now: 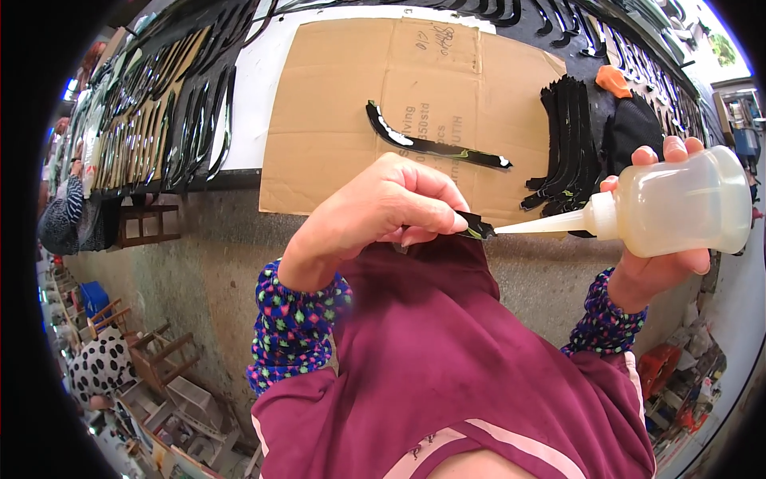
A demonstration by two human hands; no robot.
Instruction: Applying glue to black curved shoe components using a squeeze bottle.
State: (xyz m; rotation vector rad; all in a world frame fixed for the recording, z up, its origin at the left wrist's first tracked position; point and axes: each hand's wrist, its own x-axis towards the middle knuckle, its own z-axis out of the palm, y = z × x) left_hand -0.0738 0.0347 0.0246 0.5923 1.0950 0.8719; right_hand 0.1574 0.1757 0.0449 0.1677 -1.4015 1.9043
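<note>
My left hand [367, 203] is closed, pinching a short visible end of a black strip [477, 227] between thumb and fingers; the rest of that strip is hidden behind the hand. In my right hand [648, 279] a translucent squeeze bottle [682, 203] lies tipped sideways, holding pale yellowish liquid. Its long tapered nozzle [542, 223] points left, the tip at the strip's end; whether they touch I cannot tell. Beyond my hands, one curved black strip [439, 148] with white patches of glue-like material lies on a cardboard sheet [319, 104].
A stack of black strips [568, 136] sits on the cardboard's right side. Beside it are a black cloth [634, 128] and an orange item [613, 81]. Rows of glossy curved strips [140, 132] line the table at left. Another person [64, 211] is at the far left, near wooden stools [144, 222].
</note>
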